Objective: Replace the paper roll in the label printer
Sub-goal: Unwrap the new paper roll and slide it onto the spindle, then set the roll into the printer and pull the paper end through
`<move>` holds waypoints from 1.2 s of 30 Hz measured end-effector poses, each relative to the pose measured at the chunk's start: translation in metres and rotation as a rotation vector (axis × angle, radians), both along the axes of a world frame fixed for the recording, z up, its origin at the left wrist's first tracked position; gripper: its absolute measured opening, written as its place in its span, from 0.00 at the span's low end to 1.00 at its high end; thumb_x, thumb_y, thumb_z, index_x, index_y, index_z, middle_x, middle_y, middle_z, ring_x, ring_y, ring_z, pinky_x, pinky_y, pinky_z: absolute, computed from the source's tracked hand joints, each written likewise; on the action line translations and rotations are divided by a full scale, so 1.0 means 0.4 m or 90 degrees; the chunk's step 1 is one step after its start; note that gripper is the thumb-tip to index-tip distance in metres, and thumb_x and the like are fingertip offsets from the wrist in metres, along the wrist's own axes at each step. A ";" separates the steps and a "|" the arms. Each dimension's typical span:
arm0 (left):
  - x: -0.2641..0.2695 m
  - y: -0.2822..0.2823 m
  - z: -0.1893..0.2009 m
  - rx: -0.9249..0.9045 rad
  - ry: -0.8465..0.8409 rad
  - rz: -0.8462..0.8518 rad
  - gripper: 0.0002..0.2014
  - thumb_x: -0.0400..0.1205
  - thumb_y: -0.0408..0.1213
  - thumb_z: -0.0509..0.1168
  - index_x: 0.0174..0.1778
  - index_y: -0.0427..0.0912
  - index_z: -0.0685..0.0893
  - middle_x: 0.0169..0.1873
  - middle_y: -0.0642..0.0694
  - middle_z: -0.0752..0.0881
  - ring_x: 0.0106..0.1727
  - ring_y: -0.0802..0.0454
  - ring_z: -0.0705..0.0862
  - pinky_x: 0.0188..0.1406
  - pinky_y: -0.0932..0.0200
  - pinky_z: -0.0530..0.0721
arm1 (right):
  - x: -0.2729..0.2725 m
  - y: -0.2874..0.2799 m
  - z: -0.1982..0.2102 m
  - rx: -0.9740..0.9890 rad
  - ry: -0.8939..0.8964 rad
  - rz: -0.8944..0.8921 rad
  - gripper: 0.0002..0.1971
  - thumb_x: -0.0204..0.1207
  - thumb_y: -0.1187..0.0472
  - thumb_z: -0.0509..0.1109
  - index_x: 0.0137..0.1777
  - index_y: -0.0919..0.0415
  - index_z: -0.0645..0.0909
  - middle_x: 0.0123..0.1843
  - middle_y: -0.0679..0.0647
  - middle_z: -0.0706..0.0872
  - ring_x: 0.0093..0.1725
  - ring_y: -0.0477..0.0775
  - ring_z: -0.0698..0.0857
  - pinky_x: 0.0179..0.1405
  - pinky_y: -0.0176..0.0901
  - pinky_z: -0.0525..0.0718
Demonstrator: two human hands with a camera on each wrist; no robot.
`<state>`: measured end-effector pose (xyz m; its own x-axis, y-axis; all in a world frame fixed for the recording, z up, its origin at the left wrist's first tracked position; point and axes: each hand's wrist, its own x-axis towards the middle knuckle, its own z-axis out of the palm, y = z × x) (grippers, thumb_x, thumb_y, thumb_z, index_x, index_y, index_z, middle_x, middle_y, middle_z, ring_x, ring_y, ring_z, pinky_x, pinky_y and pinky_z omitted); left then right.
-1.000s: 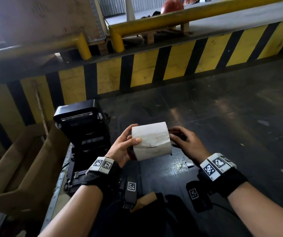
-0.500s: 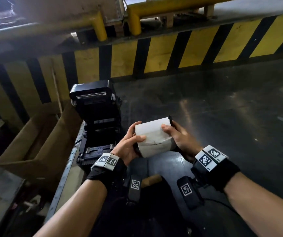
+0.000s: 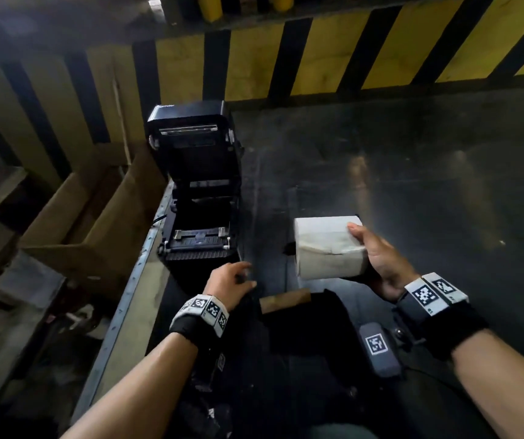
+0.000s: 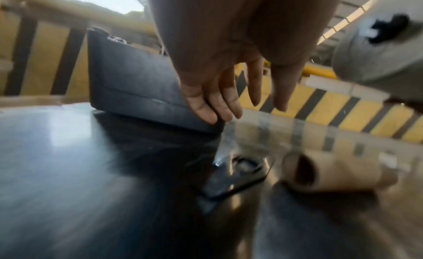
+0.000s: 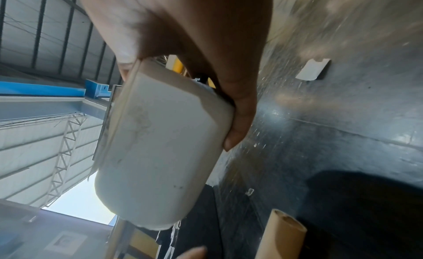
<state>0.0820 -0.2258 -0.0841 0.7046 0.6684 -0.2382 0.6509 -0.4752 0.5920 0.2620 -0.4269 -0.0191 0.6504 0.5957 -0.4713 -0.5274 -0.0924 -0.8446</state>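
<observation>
A white paper roll (image 3: 328,248) (image 5: 160,150) is held above the dark table by my right hand (image 3: 378,258), thumb on top and fingers (image 5: 240,118) wrapped round its far end. The black label printer (image 3: 199,198) (image 4: 137,89) stands at the table's left edge with its lid raised and its roll bay bare. My left hand (image 3: 232,277) hovers by the printer's near right corner, its fingers (image 4: 219,107) straight and holding nothing. A brown cardboard core (image 3: 284,300) (image 4: 329,170) (image 5: 281,234) lies on the table between my wrists.
An open cardboard box (image 3: 89,223) sits left of the table's metal edge (image 3: 134,286). A yellow-and-black striped barrier (image 3: 317,58) runs along the back. A small black flat part (image 4: 235,176) lies on the table near the core. A white scrap (image 5: 312,69) lies farther right.
My left hand has let go of the paper roll and moved left toward the printer. The right hand now holds the roll alone, carried to the right. The head view has tilted down.
</observation>
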 end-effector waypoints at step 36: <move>0.115 0.009 0.160 -0.444 -0.525 0.188 0.09 0.82 0.27 0.60 0.42 0.40 0.85 0.30 0.48 0.89 0.33 0.56 0.85 0.40 0.63 0.85 | -0.075 0.091 0.057 0.044 -0.034 0.035 0.18 0.71 0.47 0.70 0.57 0.56 0.82 0.51 0.57 0.86 0.48 0.57 0.85 0.51 0.62 0.85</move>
<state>0.1279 -0.2222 -0.0201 0.6560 0.7377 -0.1594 -0.0307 0.2371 0.9710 0.2322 -0.3903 0.0038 0.6388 0.6611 -0.3934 -0.4779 -0.0597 -0.8764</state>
